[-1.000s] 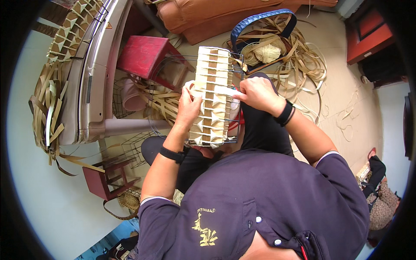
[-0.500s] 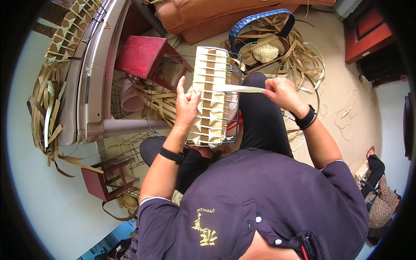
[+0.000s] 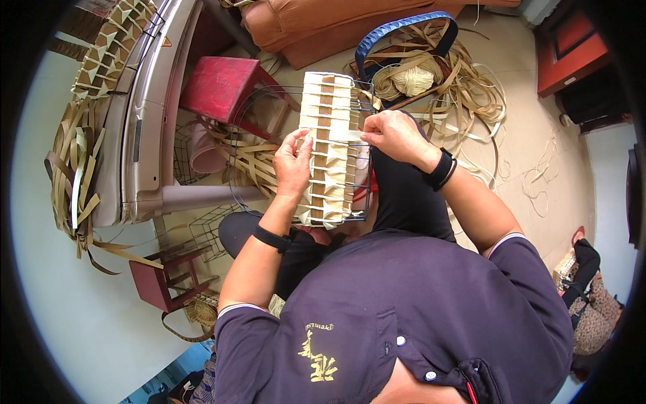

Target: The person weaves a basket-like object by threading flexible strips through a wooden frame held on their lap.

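Note:
A wire frame woven with pale and tan flat strips (image 3: 330,148) stands upright on my lap. My left hand (image 3: 293,163) grips its left side, thumb on the woven face. My right hand (image 3: 393,137) is at the frame's right edge, fingers pinched on a pale weaving strip (image 3: 352,135) that runs across the weave. Black bands are on both wrists.
A red stool (image 3: 222,91) and a metal appliance (image 3: 145,108) are to the left. A blue-handled basket (image 3: 404,40) with a ball of twine (image 3: 407,79) and loose strips (image 3: 471,101) lie ahead. A small red stool (image 3: 158,279) is at lower left, a bag (image 3: 592,303) at right.
My right hand, which had drawn the strip out to the right half a second ago, has come back to the frame's right edge. The left hand's raised finger now lies on the weave.

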### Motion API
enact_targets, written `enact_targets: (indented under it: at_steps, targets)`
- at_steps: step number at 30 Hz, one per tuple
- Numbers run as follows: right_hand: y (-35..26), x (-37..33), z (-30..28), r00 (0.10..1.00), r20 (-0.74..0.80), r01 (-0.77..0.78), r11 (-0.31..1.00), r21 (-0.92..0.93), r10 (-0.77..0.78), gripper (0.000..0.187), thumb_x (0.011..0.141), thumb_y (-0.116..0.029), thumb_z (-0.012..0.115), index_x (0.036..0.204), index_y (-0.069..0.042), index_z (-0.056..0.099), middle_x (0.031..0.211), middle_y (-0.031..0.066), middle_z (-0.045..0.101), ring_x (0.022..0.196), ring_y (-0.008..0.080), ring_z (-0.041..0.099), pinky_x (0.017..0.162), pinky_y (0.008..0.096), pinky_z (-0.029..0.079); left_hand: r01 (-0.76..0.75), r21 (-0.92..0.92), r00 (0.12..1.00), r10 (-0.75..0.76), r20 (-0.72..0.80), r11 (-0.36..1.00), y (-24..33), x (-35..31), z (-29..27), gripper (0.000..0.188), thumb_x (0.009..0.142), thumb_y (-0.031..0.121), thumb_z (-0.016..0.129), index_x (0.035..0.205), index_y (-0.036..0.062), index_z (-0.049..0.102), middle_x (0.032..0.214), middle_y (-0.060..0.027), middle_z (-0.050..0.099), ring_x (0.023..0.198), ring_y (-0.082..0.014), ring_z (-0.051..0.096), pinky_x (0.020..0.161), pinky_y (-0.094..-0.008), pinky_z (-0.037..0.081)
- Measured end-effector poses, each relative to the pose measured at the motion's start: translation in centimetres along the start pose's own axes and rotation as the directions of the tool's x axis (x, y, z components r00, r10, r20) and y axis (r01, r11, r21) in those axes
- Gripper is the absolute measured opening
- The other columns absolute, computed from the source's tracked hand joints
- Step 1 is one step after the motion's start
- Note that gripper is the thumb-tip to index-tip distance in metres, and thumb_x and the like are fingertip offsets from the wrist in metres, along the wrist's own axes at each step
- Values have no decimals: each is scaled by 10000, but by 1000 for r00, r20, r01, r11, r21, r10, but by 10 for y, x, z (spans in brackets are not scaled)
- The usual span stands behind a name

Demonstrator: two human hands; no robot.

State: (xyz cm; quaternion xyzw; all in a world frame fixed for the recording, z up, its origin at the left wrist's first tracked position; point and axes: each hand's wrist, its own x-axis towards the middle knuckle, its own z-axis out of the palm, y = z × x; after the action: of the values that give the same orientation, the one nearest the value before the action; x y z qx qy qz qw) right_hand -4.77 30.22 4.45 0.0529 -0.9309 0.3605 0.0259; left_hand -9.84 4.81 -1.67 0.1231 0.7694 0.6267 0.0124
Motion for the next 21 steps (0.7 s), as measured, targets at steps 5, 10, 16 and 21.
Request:
enact_targets:
  at_steps: [5,10,16,21]
  targets:
    - [10,-6,-3,999,43,7,996,87,-11,211,854,-203,710,785,-8,667,692,170,642,669,342,645,634,428,493,109,138,994,-106,-30,984,7,-2,1,147,984,222,694,1056,95,699,653,50,525,596,-55,430,548,-287,394]
    - [11,-13,-8,996,84,5,983,181,-21,207,843,-179,701,783,11,645,704,189,631,678,360,645,633,433,495,21,219,999,-11,-46,975,4,-1,5,184,982,267,693,1079,111,705,644,25,515,594,-72,437,563,-283,405]
    - [21,-12,-14,999,34,-22,1000,-16,23,210,843,-261,711,820,-52,720,743,166,687,744,352,687,691,447,532,81,234,997,-83,-1,969,20,-3,5,190,958,251,723,1085,110,713,663,36,531,600,-68,426,565,-266,396]
    - [-9,0,-3,997,78,-19,992,-128,29,262,869,-310,710,804,-56,717,758,162,698,766,369,692,717,466,541,87,88,996,-85,-30,992,5,-2,-1,186,944,207,742,1076,78,715,689,68,532,603,-30,391,537,-235,350]
